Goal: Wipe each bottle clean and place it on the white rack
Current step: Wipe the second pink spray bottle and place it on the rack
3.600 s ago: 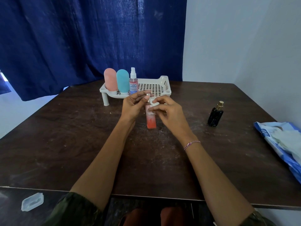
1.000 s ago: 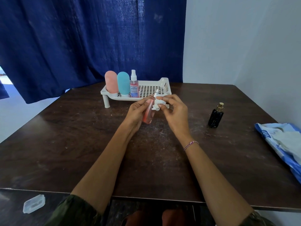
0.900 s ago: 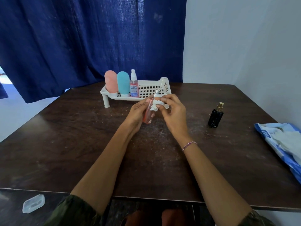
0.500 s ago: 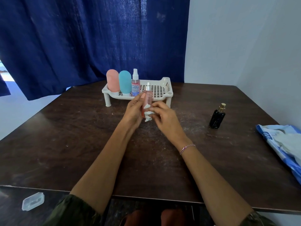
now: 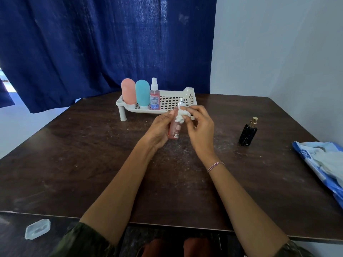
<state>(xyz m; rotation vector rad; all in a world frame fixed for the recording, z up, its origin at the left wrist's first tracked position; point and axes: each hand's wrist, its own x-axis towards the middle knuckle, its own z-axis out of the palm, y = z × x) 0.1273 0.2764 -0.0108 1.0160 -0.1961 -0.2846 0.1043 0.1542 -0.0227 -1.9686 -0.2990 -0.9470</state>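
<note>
Probably home: curtain point(image 5: 104, 43), wooden table point(image 5: 74, 164).

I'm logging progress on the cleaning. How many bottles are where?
On the white rack: 3 (pink bottle, teal bottle, spray bottle)
In the left hand, right hand holding a tissue against it: 1 (clear pink bottle)
On the table: 1 (black bottle)
Total: 5

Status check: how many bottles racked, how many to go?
Done: three stand on the white rack: pink bottle, teal bottle, spray bottle. In hand: the left hand holds a slim pink bottle while the right hand rubs its neck with a white wipe. Left: rack that one, then wipe and rack the black bottle standing on the table.
</note>
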